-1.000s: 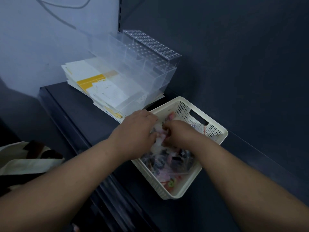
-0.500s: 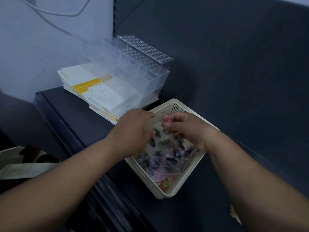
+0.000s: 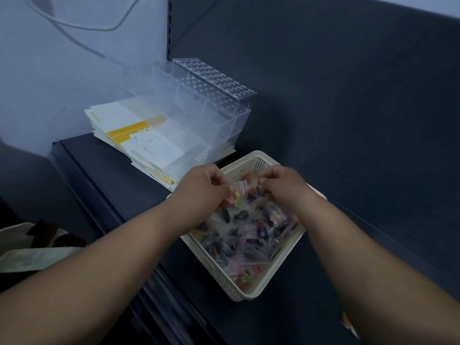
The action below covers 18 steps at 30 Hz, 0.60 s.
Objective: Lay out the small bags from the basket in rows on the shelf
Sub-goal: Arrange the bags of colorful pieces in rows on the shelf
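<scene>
1. Left hand [image 3: 204, 189] is over the basket's far left corner. Its fingers are curled and pinch the left edge of a held bag [image 3: 242, 188].
2. Right hand [image 3: 282, 188] is over the far right part of the basket, with fingers curled and thumb and fingertips pinching the same bag's right edge. The frame is a bit blurred there.
3. Held bag is clear with a red zip strip. It is stretched between the two hands, just above the pile, with pink and yellow-green bits at its lower left.
4. Small bags [image 3: 245, 236] are heaped loose inside the basket [image 3: 251, 293], with mixed dark, pink and green contents.
5. Basket is cream perforated plastic. It sits on the dark shelf [image 3: 112, 178], turned at an angle, close to the back panel.
6. No bags are visible on the shelf surface.
7. Acrylic organizer [image 3: 199, 108] sits at the shelf's far left on a paper stack [image 3: 139, 141], just beside the basket.
8. Cable [image 3: 74, 25] hangs on the wall, and a cloth bag [image 3: 29, 247] is at lower left below the shelf.
</scene>
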Available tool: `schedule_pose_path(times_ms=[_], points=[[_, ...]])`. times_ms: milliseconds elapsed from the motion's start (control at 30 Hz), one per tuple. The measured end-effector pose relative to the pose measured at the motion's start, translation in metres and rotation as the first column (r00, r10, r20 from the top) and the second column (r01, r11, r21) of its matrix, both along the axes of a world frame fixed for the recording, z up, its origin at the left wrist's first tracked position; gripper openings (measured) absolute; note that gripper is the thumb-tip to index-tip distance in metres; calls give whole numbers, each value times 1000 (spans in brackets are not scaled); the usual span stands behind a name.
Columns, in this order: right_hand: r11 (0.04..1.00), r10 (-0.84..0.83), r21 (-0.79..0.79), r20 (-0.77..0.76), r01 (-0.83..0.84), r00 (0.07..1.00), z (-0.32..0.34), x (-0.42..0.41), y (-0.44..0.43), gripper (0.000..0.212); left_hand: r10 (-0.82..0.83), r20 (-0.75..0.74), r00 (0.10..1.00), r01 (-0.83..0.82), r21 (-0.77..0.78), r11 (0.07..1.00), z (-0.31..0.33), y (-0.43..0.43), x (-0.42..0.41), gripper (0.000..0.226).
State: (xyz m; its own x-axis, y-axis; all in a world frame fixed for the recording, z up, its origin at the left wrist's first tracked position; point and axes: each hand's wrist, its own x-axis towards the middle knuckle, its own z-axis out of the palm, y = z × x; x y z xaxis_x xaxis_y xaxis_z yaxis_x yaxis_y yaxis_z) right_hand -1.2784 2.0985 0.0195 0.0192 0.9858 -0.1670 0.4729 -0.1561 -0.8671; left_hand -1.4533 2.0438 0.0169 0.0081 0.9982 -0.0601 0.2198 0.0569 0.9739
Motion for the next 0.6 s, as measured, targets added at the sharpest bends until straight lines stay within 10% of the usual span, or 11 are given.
schedule_pose_path(times_ms=[100, 433, 533, 600], points=[[991, 60, 90, 344, -96, 937, -10, -4, 16, 16, 84, 107, 991, -74, -92, 993, -1, 4, -1, 10], [974, 182, -22, 675, -227, 715, -36, -21, 49, 19, 124, 143, 982, -101, -161, 982, -5, 11, 1, 6], [964, 203, -16, 689, -265, 695, -35, -20, 49, 9, 129, 125, 984, -109, -151, 982, -6, 11, 0, 7], [973, 210, -15, 474, -230, 855, -30, -17, 44, 7, 128, 121, 984, -110, -147, 983, -6, 11, 0, 6]])
